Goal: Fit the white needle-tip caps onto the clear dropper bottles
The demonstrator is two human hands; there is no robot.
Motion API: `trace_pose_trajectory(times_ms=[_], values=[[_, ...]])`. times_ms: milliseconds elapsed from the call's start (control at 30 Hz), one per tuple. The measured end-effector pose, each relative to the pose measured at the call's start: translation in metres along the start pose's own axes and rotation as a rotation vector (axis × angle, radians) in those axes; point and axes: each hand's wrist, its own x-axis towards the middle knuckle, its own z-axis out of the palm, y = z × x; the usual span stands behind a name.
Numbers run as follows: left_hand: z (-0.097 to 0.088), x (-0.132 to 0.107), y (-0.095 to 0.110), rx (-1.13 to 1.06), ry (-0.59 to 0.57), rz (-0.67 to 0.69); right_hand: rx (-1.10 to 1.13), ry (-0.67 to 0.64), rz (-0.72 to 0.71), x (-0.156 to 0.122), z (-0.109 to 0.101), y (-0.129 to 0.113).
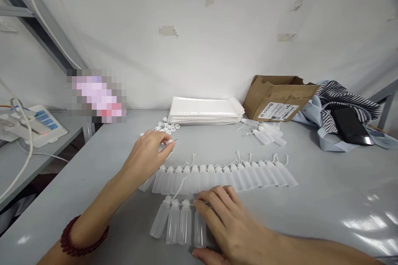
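My left hand pinches a small white needle-tip cap just in front of a scatter of loose white caps. My right hand lies curled over a short row of translucent plastic dropper bottles near the table's front edge, its fingers touching the rightmost one. Behind it a long row of several similar bottles lies side by side across the grey table.
A stack of white padded envelopes sits at the back, beside an open cardboard box. More loose bottles lie before the box. Striped cloth with a black phone is at right. A white device with cables stands at left.
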Motion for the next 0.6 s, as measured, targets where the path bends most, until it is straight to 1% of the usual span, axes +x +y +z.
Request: trace_pose_trajectory(times_ms=[100,167,233,300,400,500,600], values=[[-0.002,-0.005,0.007,-0.129,-0.083,-0.002,0.032,0.012,-0.034,0.001,-0.006,0.000],[-0.002,-0.009,0.014,-0.247,-0.159,-0.011,0.059,0.049,-0.064,0.003,-0.013,0.001],[-0.001,-0.015,0.021,-0.442,-0.254,-0.046,0.075,0.111,-0.088,0.006,-0.021,0.004],[0.001,-0.020,0.027,-0.650,-0.375,-0.080,0.062,0.182,-0.131,0.009,-0.030,0.009],[0.006,-0.028,0.035,-0.845,-0.532,-0.101,0.014,0.246,-0.186,0.010,-0.039,0.017],[0.010,-0.032,0.040,-0.965,-0.599,-0.124,0.000,0.242,-0.176,0.008,-0.043,0.021],[0.012,-0.034,0.043,-1.002,-0.596,-0.139,0.030,0.253,-0.142,0.005,-0.043,0.022]])
